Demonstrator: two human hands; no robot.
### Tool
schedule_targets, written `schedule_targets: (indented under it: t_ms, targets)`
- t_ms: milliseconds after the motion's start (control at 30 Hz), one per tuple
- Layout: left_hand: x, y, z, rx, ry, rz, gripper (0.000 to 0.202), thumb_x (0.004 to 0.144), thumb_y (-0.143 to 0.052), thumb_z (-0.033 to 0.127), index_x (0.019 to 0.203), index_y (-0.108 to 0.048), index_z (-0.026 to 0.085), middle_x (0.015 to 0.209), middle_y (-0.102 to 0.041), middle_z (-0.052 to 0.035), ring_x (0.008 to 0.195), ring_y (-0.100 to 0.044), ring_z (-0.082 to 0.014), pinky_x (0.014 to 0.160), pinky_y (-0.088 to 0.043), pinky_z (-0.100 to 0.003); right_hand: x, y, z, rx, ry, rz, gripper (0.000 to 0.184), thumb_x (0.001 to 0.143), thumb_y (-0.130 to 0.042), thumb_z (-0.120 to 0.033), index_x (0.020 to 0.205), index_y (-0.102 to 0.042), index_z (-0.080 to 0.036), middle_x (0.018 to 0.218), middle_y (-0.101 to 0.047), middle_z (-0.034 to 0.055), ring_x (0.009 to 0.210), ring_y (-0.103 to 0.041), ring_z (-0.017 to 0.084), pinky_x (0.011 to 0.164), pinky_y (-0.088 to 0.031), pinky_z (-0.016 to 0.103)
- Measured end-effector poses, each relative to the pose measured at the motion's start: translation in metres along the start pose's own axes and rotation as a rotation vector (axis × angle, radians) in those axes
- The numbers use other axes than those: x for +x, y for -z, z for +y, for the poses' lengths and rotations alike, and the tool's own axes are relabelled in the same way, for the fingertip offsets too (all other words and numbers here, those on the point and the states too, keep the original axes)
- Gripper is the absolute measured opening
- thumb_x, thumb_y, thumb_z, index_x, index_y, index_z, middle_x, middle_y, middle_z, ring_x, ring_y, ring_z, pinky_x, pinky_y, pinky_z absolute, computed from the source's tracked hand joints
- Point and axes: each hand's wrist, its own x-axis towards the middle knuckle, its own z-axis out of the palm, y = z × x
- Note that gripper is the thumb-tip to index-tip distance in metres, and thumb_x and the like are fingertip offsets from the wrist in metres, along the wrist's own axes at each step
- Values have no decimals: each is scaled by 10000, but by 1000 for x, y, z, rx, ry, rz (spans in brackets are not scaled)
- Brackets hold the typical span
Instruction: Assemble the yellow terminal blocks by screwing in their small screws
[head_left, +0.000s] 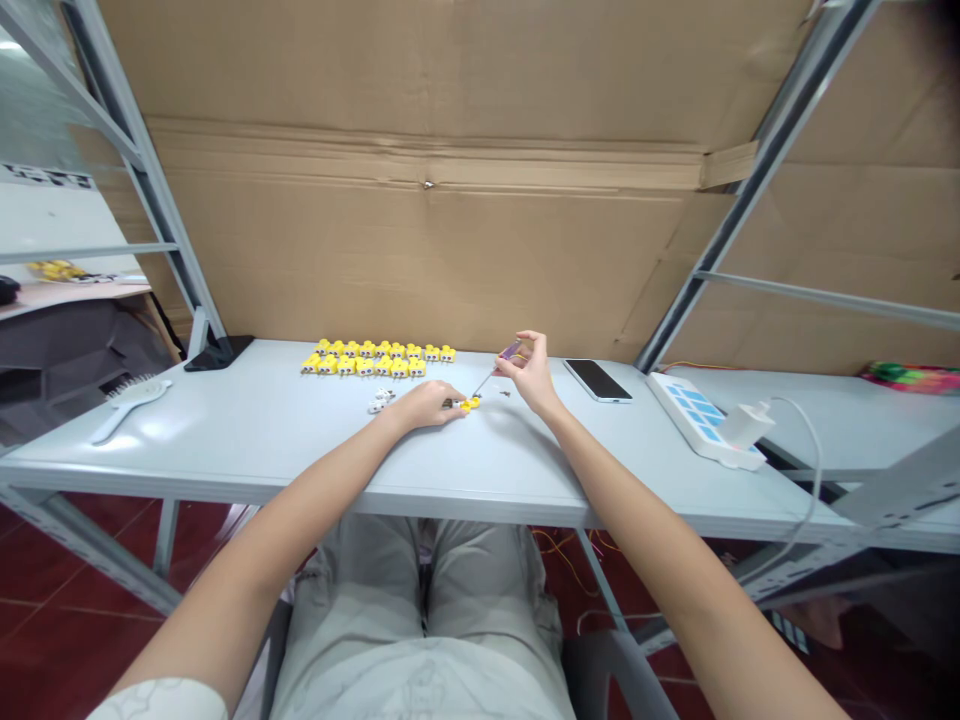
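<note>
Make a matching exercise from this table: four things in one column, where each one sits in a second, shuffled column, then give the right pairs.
Things:
1. Screwdriver
2. Phone
3. Yellow connectors
4. Power strip

Places:
A. Lined up in rows behind the hands
B. At the table's right, with a white charger plugged in
C. Pinched in the right hand
D. Lying flat between the right hand and the power strip

Pairs: 1-C, 2-D, 3-A, 4-B

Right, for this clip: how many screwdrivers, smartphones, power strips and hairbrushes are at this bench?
Screwdrivers: 1
Smartphones: 1
Power strips: 1
Hairbrushes: 1
Total: 4
</note>
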Motion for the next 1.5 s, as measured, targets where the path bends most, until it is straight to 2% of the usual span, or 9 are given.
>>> schedule_targets:
  t_ms: [333,600,1267,1500]
  targets:
    - [0,0,1,-4,18,-4,298,885,-615,324,1091,-726,139,1038,-738,-129,937,-693,-230,852,-495,-286,5,1,12,39,45,-2,573,643,-681,-319,1070,-301,-291,863,-529,-45,693,-607,149,729,-614,442]
    - [0,1,1,-8,24,-15,318,885,-615,319,1110,-720,121,1044,-735,-140,934,-692,-236,858,-496,-292,6,1,14,44,61,3,566,648,-682,-326,1066,-303,-295,854,-529,-47,677,-605,146,717,-618,438]
    - [0,1,1,-2,22,-12,302,883,-621,318,1108,-720,142,1048,-737,-125,944,-692,-226,872,-491,-287,5,1,15,34,20,-42,579,637,-712,-340,1071,-331,-294,850,-539,-41,735,-636,176,756,-621,480]
    - [0,0,0,-15,25,-8,309,879,-625,321,1115,-719,145,1063,-734,-127,953,-690,-227,884,-493,-295,3,1,14,0,3,-53,567,629,-706,-351,1072,-357,-290,846,-537,-41,708,-633,169,725,-622,465]
